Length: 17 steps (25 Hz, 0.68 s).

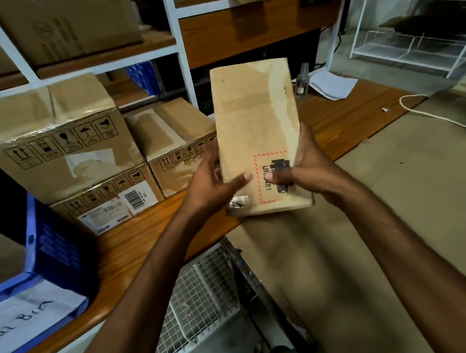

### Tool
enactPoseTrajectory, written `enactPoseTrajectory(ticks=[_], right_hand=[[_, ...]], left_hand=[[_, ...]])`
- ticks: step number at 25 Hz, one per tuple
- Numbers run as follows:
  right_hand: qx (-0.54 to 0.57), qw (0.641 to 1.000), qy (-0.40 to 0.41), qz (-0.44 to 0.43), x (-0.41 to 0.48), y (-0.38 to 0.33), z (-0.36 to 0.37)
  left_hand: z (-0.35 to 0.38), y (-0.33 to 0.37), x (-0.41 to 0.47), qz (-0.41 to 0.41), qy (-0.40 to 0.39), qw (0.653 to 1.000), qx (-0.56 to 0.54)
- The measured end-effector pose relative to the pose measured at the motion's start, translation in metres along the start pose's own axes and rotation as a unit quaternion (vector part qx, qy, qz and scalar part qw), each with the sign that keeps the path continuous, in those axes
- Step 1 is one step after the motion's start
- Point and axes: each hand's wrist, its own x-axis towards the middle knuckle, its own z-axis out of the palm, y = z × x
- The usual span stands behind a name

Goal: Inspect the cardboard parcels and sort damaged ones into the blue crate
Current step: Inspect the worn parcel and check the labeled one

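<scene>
Both hands are clamped on one cardboard parcel (255, 114), held upright in the air over the tabletop (126, 247) in the middle of the scene. The left hand (212, 177) grips its near left edge with the thumb lying across the front face. The right hand (308, 162) grips the near right edge, its thumb pressing on a red-dashed label (269, 193). Crumpled clear tape (237, 202) shows at the parcel's near left corner.

The blue crate (49, 244) stands at the near left on the tabletop, well apart from the parcel, with a handwritten white sheet (29, 317) on its front. Just beyond it, a big box (58, 144) sits on a flatter box (104, 207), with another box (174, 144) beside them. Brown paper (395, 220) covers the right side.
</scene>
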Motion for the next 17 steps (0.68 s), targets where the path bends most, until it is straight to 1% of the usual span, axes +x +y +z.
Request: enactPoseTrajectory(ticks=[1,2,4,5,6,8,10,13,14,15,17], right_hand=[[-0.006,1.0,-0.012,-0.003,-0.001,0.0,0.001],[-0.013,1.0,0.005,-0.007,-0.002,0.001,0.003],[-0.019,0.997,0.077,-0.019,-0.006,0.005,0.01],[-0.022,0.995,0.1,-0.022,-0.009,0.008,0.011],[-0.028,0.994,0.098,-0.026,-0.011,0.01,0.01],[-0.058,0.995,0.071,-0.026,-0.013,0.009,0.01],[-0.068,0.995,0.07,-0.02,-0.012,0.012,0.01],[-0.07,0.997,0.018,-0.025,-0.009,0.01,0.015],[-0.067,0.997,0.003,-0.025,-0.009,0.011,0.013],[-0.044,0.999,-0.018,-0.021,-0.009,0.013,0.008],[0.04,0.995,-0.087,-0.022,-0.011,0.021,-0.007]], left_hand=[[-0.005,-0.002,0.0,0.003,-0.023,1.0,-0.001],[-0.009,-0.005,0.001,0.004,-0.035,0.999,-0.01],[-0.009,-0.01,0.001,-0.005,-0.051,0.997,-0.059],[-0.005,-0.01,-0.002,-0.011,-0.058,0.995,-0.081],[0.0,-0.009,-0.005,-0.013,-0.056,0.994,-0.095],[0.004,-0.01,-0.008,-0.016,-0.035,0.993,-0.11],[0.009,-0.008,-0.005,-0.022,-0.028,0.995,-0.097],[0.013,-0.007,0.0,0.012,0.023,0.998,0.06],[0.012,-0.011,0.002,0.024,0.033,0.996,0.084],[0.009,-0.014,0.001,0.027,0.019,0.997,0.067],[-0.001,-0.023,-0.005,0.009,-0.043,0.998,-0.039]])
